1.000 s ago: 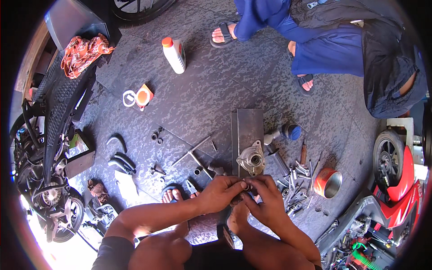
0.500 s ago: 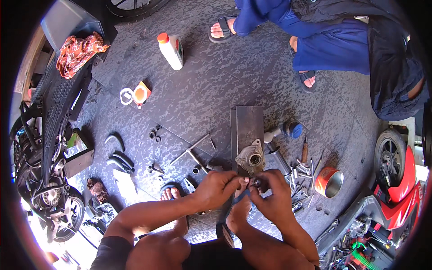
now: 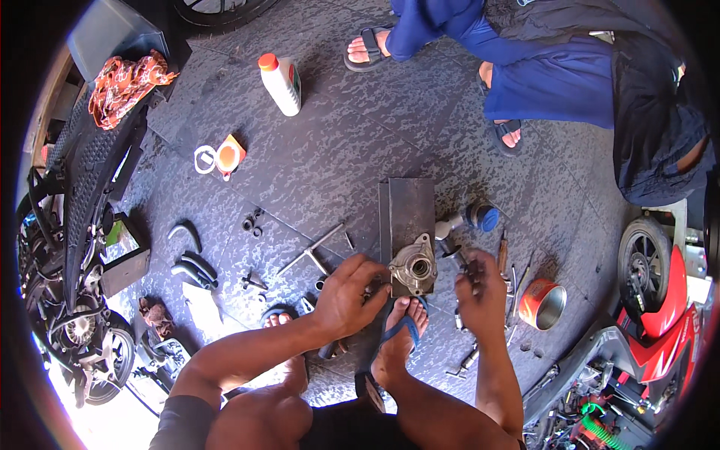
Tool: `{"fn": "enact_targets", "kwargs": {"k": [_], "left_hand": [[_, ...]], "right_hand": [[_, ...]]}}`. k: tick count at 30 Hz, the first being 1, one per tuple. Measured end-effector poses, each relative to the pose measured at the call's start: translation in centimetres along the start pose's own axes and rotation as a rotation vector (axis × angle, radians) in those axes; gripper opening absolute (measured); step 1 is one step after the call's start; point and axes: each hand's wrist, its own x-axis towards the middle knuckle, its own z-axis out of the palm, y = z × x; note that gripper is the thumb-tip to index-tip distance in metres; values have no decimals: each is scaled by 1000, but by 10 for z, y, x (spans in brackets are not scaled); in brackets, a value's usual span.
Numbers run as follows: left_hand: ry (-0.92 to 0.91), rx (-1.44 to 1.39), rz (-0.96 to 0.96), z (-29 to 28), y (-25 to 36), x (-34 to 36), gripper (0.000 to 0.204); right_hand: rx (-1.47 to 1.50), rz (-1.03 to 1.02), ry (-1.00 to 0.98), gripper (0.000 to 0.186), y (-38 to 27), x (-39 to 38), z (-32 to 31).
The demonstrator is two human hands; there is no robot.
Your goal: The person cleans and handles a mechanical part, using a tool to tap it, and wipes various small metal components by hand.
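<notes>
A round metal housing (image 3: pixel 414 264) with a central bore lies on a dark metal block (image 3: pixel 411 199) in front of me. Beside the housing's left edge, my left hand (image 3: pixel 349 296) is loosely curled, thumb and forefinger apart. I see nothing between them. On the other side, my right hand (image 3: pixel 481 289) has its fingers closed around the dark handle of a hammer (image 3: pixel 450 227). The hammer's head lies toward the far side, near a blue round end piece (image 3: pixel 488 218). Some slight blur softens the right fingers.
Loose tools and a red-orange tin (image 3: pixel 544 304) stand at right. A T-handle wrench (image 3: pixel 311 253), black hoses (image 3: pixel 196 268) and a white bottle (image 3: pixel 281 84) are on the floor. Motorcycles flank both sides. Another person's sandaled foot (image 3: pixel 367 49) is at the far side.
My hands have parted from their place together below the housing. The right moved right onto the hammer handle; the left moved slightly left. My foot in its blue-strapped sandal is uncovered.
</notes>
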Motion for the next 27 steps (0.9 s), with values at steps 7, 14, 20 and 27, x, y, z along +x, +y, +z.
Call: {"fn": "enact_targets", "kwargs": {"k": [7,14,20,27], "left_hand": [[35,3,26,-3,-3,10,24],[34,-35,-35,-9,-7,7,21],[44,-32,-65,-10,-12,4,20],[60,-31,-79,-13,-15,0,19]], "right_hand": [[802,339,63,23,78,57,-23],[-108,144,317,48,107,115,-36],[-557,-63,167,87,120,132,-28],[-588,-33,307,63,107,125,-40]]}}
